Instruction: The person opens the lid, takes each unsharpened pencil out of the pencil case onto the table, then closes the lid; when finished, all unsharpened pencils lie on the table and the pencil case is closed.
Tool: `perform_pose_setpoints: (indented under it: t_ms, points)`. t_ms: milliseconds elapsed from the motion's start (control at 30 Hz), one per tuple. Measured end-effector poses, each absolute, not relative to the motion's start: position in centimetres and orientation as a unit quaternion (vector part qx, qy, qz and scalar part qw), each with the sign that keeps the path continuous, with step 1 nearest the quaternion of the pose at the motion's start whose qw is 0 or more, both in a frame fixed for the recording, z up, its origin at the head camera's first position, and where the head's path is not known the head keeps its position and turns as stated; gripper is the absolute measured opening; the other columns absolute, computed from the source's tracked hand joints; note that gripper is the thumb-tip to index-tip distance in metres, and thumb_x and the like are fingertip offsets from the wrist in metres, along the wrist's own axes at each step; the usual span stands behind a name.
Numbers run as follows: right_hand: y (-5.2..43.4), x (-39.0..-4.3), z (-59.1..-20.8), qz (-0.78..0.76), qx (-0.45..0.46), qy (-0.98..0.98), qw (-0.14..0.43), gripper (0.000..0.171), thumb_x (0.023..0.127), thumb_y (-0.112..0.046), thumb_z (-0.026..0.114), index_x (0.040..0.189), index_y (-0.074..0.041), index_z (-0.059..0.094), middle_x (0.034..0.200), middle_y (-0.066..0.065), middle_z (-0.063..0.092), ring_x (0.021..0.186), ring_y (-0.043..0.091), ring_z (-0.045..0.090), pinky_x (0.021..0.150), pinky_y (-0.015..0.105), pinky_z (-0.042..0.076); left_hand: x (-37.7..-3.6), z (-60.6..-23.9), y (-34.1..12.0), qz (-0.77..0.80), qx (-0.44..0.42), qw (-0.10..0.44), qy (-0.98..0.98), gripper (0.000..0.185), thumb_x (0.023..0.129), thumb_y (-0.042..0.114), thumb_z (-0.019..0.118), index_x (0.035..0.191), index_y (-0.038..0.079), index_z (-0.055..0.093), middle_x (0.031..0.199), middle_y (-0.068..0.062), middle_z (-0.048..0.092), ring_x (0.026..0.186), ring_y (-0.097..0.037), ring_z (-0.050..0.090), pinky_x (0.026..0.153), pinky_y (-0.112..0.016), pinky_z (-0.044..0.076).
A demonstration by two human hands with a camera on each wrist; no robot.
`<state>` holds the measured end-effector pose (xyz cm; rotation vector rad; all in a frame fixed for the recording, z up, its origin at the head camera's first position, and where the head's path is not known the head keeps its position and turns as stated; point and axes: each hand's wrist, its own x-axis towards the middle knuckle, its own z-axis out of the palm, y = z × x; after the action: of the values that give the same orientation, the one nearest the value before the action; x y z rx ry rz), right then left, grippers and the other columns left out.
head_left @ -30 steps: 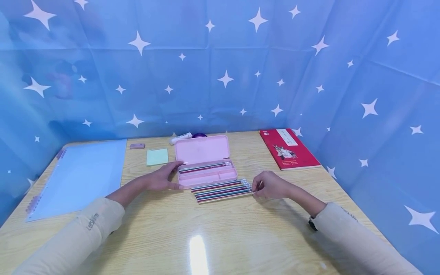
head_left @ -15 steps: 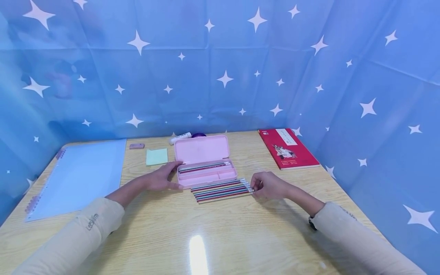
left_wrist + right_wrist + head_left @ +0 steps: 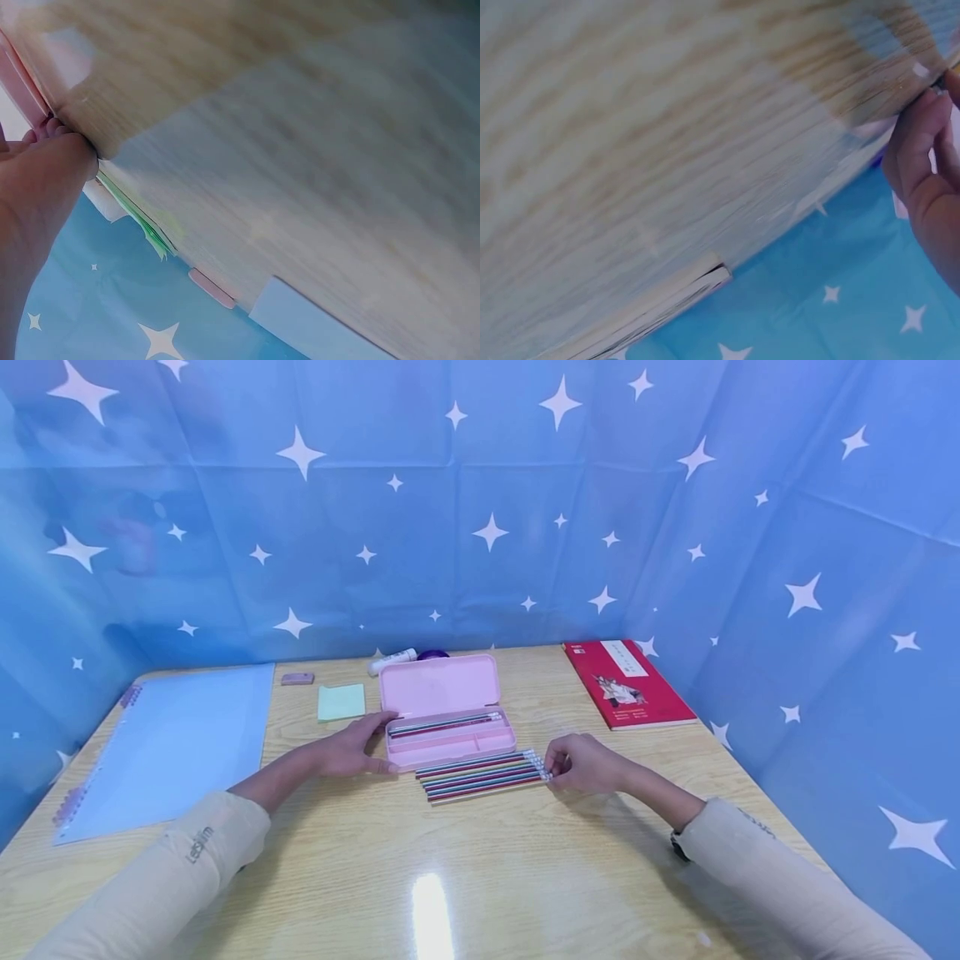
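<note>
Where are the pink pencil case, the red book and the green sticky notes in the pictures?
pink pencil case (image 3: pixel 438 687): head view, on the inside of its open lid.
red book (image 3: pixel 628 685): head view, on the middle of its cover.
green sticky notes (image 3: pixel 341 702): head view, on the top sheet's middle.

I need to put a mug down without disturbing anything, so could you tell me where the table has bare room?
The widest bare patch of the table is the near strip between both sleeves. Another lies between the pink pencil case and the red book. It is crowded around the pencils, flanked by the left hand and right hand.
</note>
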<state>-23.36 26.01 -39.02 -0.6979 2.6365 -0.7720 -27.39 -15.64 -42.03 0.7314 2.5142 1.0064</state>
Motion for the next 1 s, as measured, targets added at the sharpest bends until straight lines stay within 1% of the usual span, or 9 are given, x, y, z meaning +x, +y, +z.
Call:
perform_pose_setpoints:
  t_ms: [167,333,467,633,833,1000]
  points:
    - [25.8,-23.4,-38.9,-0.264,-0.236,0.922,0.156,0.015,0.084,-0.009,0.079,0.09,-0.01,0.066,0.082,-0.003,0.061,0.076,0.015,0.057,0.069,0.026,0.051,-27.5,-42.1,-15.7,0.356,0.26,0.167,0.882,0.106,0.083,0.044,0.079,0.157,0.003,0.015,0.161,-0.021,0.019,0.149,-0.039,0.016,0.12,-0.051,0.018]
    - [25.9,-23.6,-38.6,-0.256,-0.244,0.921,0.161,0.018,0.082,-0.013,0.081,0.09,-0.01,0.066,0.082,-0.003,0.062,0.076,0.014,0.056,0.068,0.026,0.051,-27.5,-42.1,-15.7,0.351,0.26,0.167,0.884,0.106,0.083,0.045,0.078,0.157,0.003,0.015,0.161,-0.02,0.019,0.149,-0.038,0.017,0.121,-0.05,0.018]
    - [26.2,-24.1,-38.2,-0.252,-0.264,0.919,0.15,0.019,0.081,-0.017,0.083,0.089,-0.01,0.067,0.082,-0.004,0.063,0.076,0.014,0.058,0.068,0.027,0.053,-27.4,-42.0,-15.6,0.35,0.258,0.169,0.884,0.106,0.083,0.045,0.078,0.157,0.003,0.014,0.161,-0.02,0.018,0.149,-0.038,0.016,0.121,-0.05,0.018]
    - [25.9,-25.3,-37.6,-0.253,-0.271,0.919,0.135,0.018,0.083,-0.017,0.081,0.091,-0.009,0.067,0.083,-0.005,0.065,0.078,0.013,0.06,0.073,0.028,0.054,-27.4,-41.9,-15.7,0.35,0.253,0.173,0.885,0.107,0.083,0.046,0.078,0.157,0.004,0.014,0.162,-0.02,0.017,0.15,-0.038,0.014,0.121,-0.05,0.017]
    - [24.7,-26.9,-36.8,-0.262,-0.271,0.919,0.118,0.016,0.085,-0.014,0.078,0.094,-0.004,0.069,0.085,-0.003,0.067,0.08,0.017,0.062,0.074,0.029,0.054,-27.4,-42.0,-15.7,0.346,0.254,0.171,0.887,0.107,0.083,0.048,0.078,0.157,0.004,0.014,0.162,-0.02,0.017,0.15,-0.038,0.014,0.121,-0.051,0.017]
    - [23.3,-28.4,-36.6,-0.266,-0.271,0.919,0.105,0.01,0.087,-0.01,0.075,0.094,-0.005,0.071,0.088,-0.001,0.069,0.085,0.021,0.063,0.074,0.029,0.055,-27.5,-42.1,-15.7,0.348,0.257,0.169,0.885,0.107,0.083,0.047,0.078,0.157,0.004,0.015,0.162,-0.02,0.018,0.149,-0.038,0.015,0.121,-0.051,0.017]
